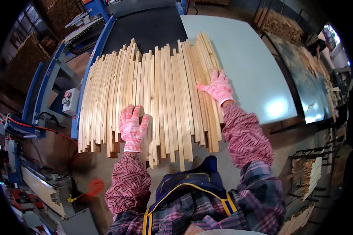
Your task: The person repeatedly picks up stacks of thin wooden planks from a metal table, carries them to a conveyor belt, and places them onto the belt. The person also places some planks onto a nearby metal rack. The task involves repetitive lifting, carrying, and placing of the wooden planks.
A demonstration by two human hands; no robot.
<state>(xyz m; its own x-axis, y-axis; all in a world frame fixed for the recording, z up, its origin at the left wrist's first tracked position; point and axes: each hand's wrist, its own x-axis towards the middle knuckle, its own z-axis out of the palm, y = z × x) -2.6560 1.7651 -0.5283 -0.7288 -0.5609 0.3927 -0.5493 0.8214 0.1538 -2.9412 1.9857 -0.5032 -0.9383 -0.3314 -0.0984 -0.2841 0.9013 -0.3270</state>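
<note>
A wide layer of pale wooden strips (166, 98) lies side by side in front of me, their ends uneven at both the near and far sides. My left hand (133, 124), in a pink and white knit glove, rests flat on the strips near their close ends, left of the middle. Further away, my right hand (218, 87), gloved alike, lies with fingers spread over the strips at the right edge of the layer. Neither hand is wrapped round a strip. Some near ends hang past the support, and a second layer shows under a few of them.
A black belt (145, 29) runs beyond the strips, framed by a blue machine rail (91, 76). A grey control box (70, 101) with a red button sits at the left. To the right are a pale smooth tabletop (251, 62) and a further table (302, 82) bearing wood pieces.
</note>
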